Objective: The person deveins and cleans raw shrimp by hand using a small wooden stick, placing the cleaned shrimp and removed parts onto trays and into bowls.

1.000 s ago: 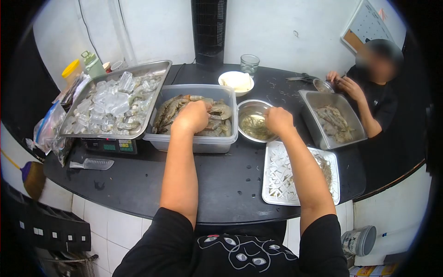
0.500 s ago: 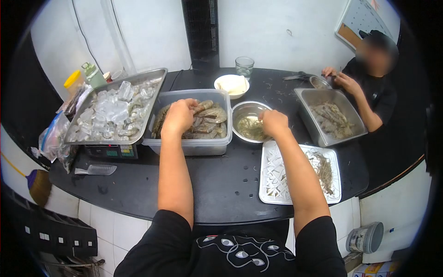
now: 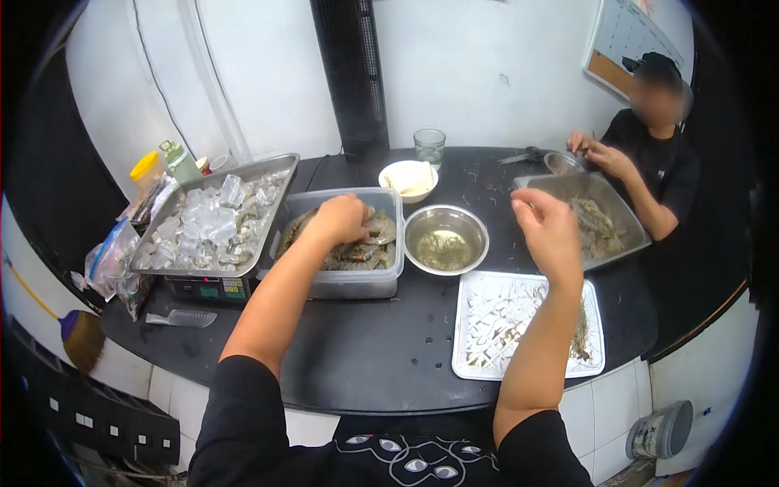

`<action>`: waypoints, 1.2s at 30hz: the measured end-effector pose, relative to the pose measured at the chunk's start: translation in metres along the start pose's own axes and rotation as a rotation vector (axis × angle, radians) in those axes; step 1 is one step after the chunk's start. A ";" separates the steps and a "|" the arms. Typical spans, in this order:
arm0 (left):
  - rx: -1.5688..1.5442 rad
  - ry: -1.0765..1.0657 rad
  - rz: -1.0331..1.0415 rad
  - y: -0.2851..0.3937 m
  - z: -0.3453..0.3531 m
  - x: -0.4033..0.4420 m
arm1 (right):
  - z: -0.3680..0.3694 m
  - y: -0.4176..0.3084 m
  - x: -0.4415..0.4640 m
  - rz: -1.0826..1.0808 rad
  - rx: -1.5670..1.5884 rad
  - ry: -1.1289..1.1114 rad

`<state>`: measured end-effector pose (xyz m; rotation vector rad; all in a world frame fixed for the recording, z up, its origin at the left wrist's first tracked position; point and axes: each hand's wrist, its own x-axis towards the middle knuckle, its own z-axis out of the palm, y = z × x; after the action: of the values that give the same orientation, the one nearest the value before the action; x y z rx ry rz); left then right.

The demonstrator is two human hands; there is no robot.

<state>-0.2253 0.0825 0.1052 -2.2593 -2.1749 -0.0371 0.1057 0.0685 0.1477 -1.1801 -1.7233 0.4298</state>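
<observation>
My left hand [image 3: 342, 219] is down in a clear plastic tub [image 3: 357, 286], fingers curled onto a shrimp among many raw shrimp [image 3: 380, 230]; its fingertips are partly hidden. My right hand [image 3: 548, 229] is raised over the table, by the near-left rim of a steel pan [image 3: 596, 261]. Its thumb and fingers are pinched together, and whatever is between them is too small to make out. A steel bowl [image 3: 480, 258] of cloudy liquid with thin strands in it stands between my hands. Below my right forearm lies a white tray [image 3: 461, 357] with whitish bits and a brownish clump of strands.
On the left, a steel tray [image 3: 280, 172] of ice and shrimp rests on a scale [image 3: 211, 287], with a cleaver [image 3: 182, 317] in front. Behind are a white bowl [image 3: 408, 193], a glass [image 3: 429, 148] and scissors [image 3: 526, 155]. A person [image 3: 661, 174] handles something over a small bowl [image 3: 561, 164].
My right hand has moved from the steel bowl's edge rightwards, to above the tray's far side near the pan. My left hand stays in the tub, slightly farther right. The view has shifted a little.
</observation>
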 end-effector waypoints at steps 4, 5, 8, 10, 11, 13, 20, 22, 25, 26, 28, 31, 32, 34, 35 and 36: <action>0.053 -0.121 -0.019 0.005 -0.001 0.012 | -0.015 -0.010 -0.006 0.043 0.142 -0.057; 0.070 -0.112 -0.004 0.008 -0.004 0.011 | -0.017 -0.008 -0.006 0.035 0.185 -0.070; 0.108 0.011 0.099 0.010 -0.008 0.024 | -0.015 0.000 0.004 -0.020 0.227 -0.065; 0.123 0.137 0.168 0.006 -0.005 0.036 | -0.012 0.000 0.008 -0.025 0.239 -0.062; 0.130 0.208 0.196 0.004 0.000 0.044 | -0.012 -0.003 0.006 -0.008 0.250 -0.065; 0.136 0.279 0.157 0.004 0.007 0.051 | -0.014 -0.012 0.003 0.002 0.247 -0.066; -0.283 0.022 0.004 -0.002 -0.001 0.044 | -0.027 -0.025 -0.009 -0.019 0.292 -0.026; -0.208 -0.013 0.132 -0.004 0.001 0.035 | -0.025 -0.026 -0.011 -0.036 0.298 -0.020; -0.154 -0.085 0.205 -0.008 0.003 0.032 | -0.023 -0.030 -0.014 -0.070 0.261 -0.027; -0.155 -0.078 0.203 -0.009 0.005 0.031 | -0.021 -0.032 -0.015 -0.094 0.233 -0.021; -0.156 -0.063 0.197 -0.016 0.011 0.032 | -0.020 -0.035 -0.017 -0.124 0.202 -0.020; -0.332 0.064 0.088 -0.018 0.009 0.038 | -0.021 -0.038 -0.020 -0.133 0.194 -0.029; -0.338 0.051 0.079 -0.018 0.012 0.035 | -0.021 -0.040 -0.022 -0.134 0.208 -0.020; -0.348 0.034 0.054 -0.002 -0.007 0.018 | -0.021 -0.041 -0.023 -0.146 0.240 -0.004; -0.347 -0.079 0.052 0.005 -0.016 0.010 | -0.020 -0.040 -0.023 -0.163 0.239 -0.005; -0.333 -0.112 0.052 0.010 -0.019 0.005 | -0.019 -0.038 -0.022 -0.179 0.239 -0.003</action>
<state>-0.2151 0.0866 0.1241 -2.5454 -2.3138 -0.3016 0.1042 0.0279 0.1724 -0.8479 -1.7094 0.5120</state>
